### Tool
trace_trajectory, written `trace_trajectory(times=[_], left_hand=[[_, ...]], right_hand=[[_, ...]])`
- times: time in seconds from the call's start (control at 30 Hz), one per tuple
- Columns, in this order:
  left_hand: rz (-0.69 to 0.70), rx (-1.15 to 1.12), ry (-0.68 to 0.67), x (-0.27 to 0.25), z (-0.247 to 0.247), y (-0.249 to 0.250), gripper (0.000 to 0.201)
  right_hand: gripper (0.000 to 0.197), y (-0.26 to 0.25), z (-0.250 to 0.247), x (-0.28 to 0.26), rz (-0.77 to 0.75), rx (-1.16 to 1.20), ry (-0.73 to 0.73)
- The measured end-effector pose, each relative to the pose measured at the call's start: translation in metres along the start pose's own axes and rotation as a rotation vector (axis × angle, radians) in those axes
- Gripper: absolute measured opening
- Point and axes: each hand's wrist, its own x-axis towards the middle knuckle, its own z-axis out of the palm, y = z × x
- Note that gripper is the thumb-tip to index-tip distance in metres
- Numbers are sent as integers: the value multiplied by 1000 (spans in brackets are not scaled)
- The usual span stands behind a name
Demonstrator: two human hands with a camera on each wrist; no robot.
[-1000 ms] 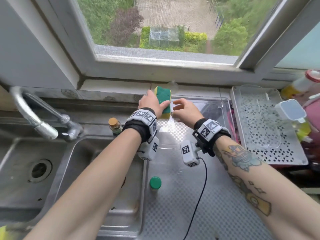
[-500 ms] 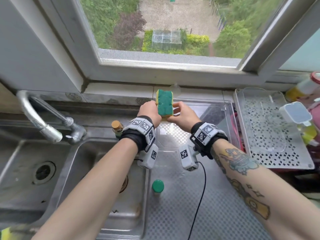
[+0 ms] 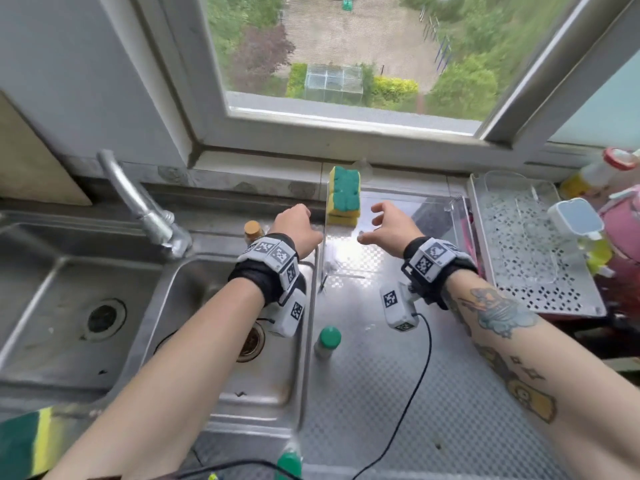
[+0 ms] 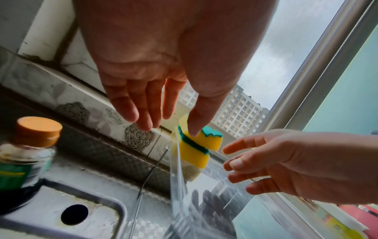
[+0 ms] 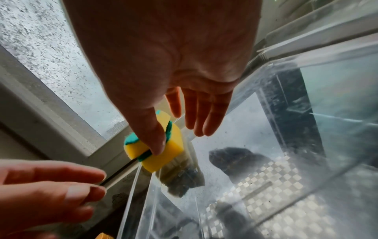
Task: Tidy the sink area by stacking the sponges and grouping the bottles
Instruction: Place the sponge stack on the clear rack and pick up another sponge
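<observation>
Bottom edge of head view: green-topped bottle [image 3: 288,460], blurred; sponge [image 3: 24,445] at bottom left corner, green and yellow, blurred. Mid-frame: green-cap bottle [image 3: 327,341] upright on the drainboard [image 3: 398,393], just right of the sink [image 3: 207,306] edge. Left hand [image 3: 298,225] above the sink's far rim, fingers loosely spread, holding nothing. Right hand [image 3: 388,226] over the clear tray [image 3: 457,209], fingers spread and relaxed, holding nothing. Orange-cap bottle [image 3: 253,230] just left of left hand, by the tap [image 3: 145,209]. Between and beyond the hands: sponge stack [image 3: 343,197], two yellow-green sponges one atop the other, at the tray's far left corner by the sill. Neither hand touches it. Upper right: white rack [image 3: 540,254], more bottles, blurred.
</observation>
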Motion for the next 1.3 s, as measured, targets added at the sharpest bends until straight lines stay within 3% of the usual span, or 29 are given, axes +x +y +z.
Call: trace_trajectory(times=[0.27,0.4,0.57,0.73,0.87,0.97,1.13,1.3], left_hand=[[-35,45,-125,-78,-24,-76,45],[-27,-6,-143,-116,-40,-120,46],[-82,-89,-128,-175,-60,-187,51],[-230,17,-67,-215,-72,-273,49],[-425,108,26,-242,-85,-358,58],[-545,122,-12,-261,-79,-415,72],[-569,99,-55,-271,-57,-457,89],[-513,167,68,-265,-52,-455,65]], right_hand=[[69,-32,35,-72,46,-186,-33],[72,-68,82,-119,33,-225,-111],[60,-119,162,-185,-61,-262,-262],[70,-147,267,-224,-110,-295,-405],[73,-159,338,-240,-113,-367,-451],[75,-158,373,-247,-119,-442,-432],[76,-140,380,-249,-115,-555,-377],[72,-121,352,-245,-69,-588,-294]])
